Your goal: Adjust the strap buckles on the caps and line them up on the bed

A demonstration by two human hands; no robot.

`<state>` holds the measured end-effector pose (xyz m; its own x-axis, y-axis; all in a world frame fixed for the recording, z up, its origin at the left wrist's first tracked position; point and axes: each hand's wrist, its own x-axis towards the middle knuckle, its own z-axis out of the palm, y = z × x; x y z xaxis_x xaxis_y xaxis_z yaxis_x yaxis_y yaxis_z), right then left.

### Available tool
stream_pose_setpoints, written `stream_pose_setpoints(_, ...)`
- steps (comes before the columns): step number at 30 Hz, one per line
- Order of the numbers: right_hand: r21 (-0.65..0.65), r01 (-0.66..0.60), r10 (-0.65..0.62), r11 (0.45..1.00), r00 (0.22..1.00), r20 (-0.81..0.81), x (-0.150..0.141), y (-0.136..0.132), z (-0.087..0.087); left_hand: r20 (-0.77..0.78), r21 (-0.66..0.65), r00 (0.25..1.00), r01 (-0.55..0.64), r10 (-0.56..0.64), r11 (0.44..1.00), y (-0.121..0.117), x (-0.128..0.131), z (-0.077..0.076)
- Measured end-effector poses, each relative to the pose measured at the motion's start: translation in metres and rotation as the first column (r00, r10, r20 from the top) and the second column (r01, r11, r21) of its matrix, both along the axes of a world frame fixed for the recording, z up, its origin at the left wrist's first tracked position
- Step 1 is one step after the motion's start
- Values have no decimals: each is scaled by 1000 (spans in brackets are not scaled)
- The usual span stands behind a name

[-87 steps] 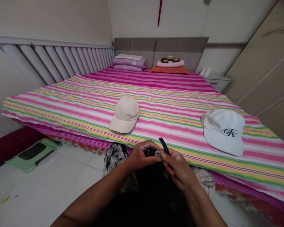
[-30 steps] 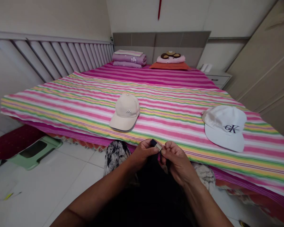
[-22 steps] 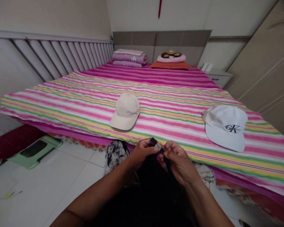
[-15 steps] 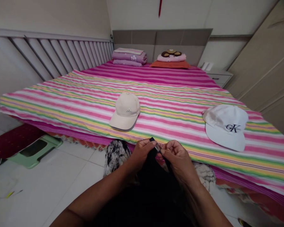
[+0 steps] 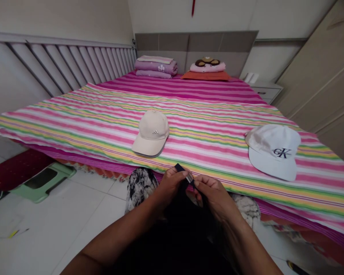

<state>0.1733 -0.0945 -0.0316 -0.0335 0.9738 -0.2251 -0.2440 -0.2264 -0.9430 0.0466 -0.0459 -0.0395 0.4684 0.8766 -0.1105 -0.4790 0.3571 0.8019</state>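
Observation:
Between my hands is a dark strap (image 5: 179, 167) with a small metal buckle (image 5: 189, 178). My left hand (image 5: 169, 186) pinches the strap beside the buckle, thumb on top. On the other side, my right hand (image 5: 214, 191) is closed on the strap's right part with thumb and fingertips. Below, the strap runs into black cloth that I cannot tell apart from the dark clothing in my lap. Beyond my hands, a beige cap (image 5: 153, 128) sits on the striped bed, brim toward me. A white cap (image 5: 273, 147) with dark letters lies to the right.
The bed (image 5: 206, 118) has a striped cover and reaches back to a grey headboard (image 5: 172, 42). Folded purple bedding (image 5: 156, 68) and an orange pillow (image 5: 205, 76) are at its far end. A green stool (image 5: 50, 187) stands on the floor at left.
My hands still hold the strap; more of its dark end now sticks out up and left past my left fingers. My right fingers have curled in closer to the buckle.

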Motion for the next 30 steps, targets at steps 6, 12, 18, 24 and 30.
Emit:
stream_pose_setpoints(6, 7, 79, -77, 997, 990, -122, -1, 2, -5, -4, -34, 997, 83, -83, 996, 0, 0, -2)
stream_pose_setpoints(12, 46, 45, -38, 998, 991, -132, 0, 0, -5, -1, -35, 996, 87, -87, 996, 2, -3, -5)
stream_pose_setpoints(18, 94, 63, -63, 994, 998, -7, 0, 0, -5, -94, -39, 995, -38, 34, 999, 1, -3, -6)
stream_pose_setpoints(24, 168, 65, -83, 984, 991, 104, -4, 2, -5, -155, -39, 982, -114, 107, 993, -3, 0, -2)
stream_pose_setpoints(30, 380, 27, -225, 924, 843, 488, -8, -1, -2, -132, -11, 989, -65, 63, 998, -8, 0, 1)
